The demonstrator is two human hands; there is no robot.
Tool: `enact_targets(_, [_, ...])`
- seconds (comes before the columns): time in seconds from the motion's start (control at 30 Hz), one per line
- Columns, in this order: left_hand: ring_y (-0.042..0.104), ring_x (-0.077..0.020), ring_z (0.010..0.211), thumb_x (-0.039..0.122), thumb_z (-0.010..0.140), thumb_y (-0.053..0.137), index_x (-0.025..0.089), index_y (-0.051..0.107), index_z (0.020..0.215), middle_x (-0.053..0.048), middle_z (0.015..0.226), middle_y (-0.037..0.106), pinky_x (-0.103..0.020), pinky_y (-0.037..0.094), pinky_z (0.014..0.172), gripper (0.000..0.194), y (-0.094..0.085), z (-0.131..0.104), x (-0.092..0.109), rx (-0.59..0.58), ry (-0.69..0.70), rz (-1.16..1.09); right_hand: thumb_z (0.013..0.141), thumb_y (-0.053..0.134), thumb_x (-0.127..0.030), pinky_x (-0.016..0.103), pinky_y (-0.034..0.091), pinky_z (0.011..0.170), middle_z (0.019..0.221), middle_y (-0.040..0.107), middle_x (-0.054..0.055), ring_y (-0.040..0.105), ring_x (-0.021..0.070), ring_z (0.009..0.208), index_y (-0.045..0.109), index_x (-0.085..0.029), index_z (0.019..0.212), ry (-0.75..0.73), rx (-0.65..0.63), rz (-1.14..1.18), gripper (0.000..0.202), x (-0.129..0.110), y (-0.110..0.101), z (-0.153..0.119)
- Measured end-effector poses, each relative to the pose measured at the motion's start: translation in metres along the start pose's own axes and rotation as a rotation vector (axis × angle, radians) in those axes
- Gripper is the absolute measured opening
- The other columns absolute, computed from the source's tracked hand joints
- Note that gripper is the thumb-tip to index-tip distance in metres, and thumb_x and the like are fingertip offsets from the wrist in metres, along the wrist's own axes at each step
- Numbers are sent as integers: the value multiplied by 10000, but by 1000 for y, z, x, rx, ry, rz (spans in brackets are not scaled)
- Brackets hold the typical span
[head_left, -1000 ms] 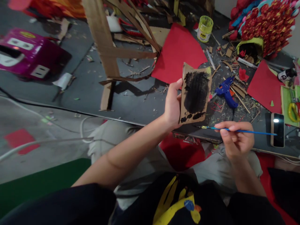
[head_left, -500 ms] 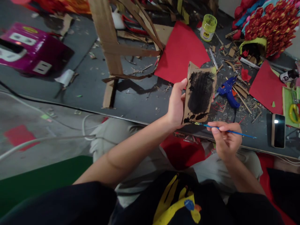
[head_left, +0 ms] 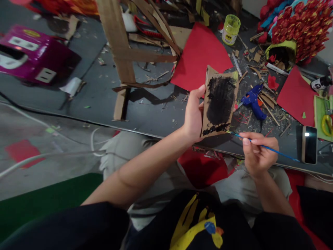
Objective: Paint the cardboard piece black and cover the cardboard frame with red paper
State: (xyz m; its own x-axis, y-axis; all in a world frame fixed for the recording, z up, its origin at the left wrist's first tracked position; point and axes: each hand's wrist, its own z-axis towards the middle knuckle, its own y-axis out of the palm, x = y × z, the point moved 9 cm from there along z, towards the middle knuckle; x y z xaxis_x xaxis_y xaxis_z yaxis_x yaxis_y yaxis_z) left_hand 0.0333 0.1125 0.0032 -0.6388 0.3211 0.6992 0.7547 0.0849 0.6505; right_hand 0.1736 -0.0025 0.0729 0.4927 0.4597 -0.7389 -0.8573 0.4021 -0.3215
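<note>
My left hand [head_left: 194, 116] grips a rectangular piece of cardboard [head_left: 221, 99] by its left side, thumb along the edge and the other fingers mostly hidden behind it. A large black painted patch covers the middle of the cardboard, with a dark wet streak along its lower edge. Pinched in my right hand [head_left: 260, 152] is a thin blue paintbrush [head_left: 273, 150], its bristles touching the right end of that lower streak. A blue glue gun [head_left: 253, 100] lies on the table just right of the cardboard.
Red sheets [head_left: 201, 57] lie behind, near an open yellow paint jar [head_left: 231, 29]. A cardboard frame [head_left: 123, 55] stands to the left, past it a purple machine [head_left: 39, 55]. Scraps, a phone [head_left: 309, 145] and yellow-handled scissors [head_left: 326, 125] occupy the right side.
My right hand and the paintbrush have moved right along the cardboard's lower edge. The black streak there is now more continuous. The cardboard in my left hand has shifted slightly left.
</note>
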Motion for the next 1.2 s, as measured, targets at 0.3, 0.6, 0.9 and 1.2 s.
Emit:
enact_targets(0.3, [695,-271,1009,422,882,442,186,668,1015,-26,872,704,-298,579,694,353,1,-3,-1,12,2,13,853,638,-127,248,621,602,853,736,-27,740,134,765,500,-240,929,25,-43,56,194,-6,1,-5])
enact_targets(0.6, [699,-294,952,483,865,427,171,657,1009,-71,829,706,-342,578,686,413,8,-5,-16,-77,-162,7,836,639,-86,275,629,654,883,748,-7,741,142,794,505,-231,919,18,-74,44,214,2,9,-5])
enact_targets(0.9, [700,-279,952,518,891,310,185,644,1041,-50,834,695,-345,570,689,494,15,-8,-16,-115,-178,26,857,632,-123,271,622,629,901,746,-16,738,136,772,497,-244,929,-35,-108,33,195,-9,7,-6])
enact_targets(1.2, [695,-266,819,586,869,344,150,666,965,-95,762,688,-322,550,644,550,11,-8,-20,-103,-240,17,832,653,-81,261,617,620,860,730,-23,734,134,765,524,-234,917,-67,58,-54,217,-6,-13,4])
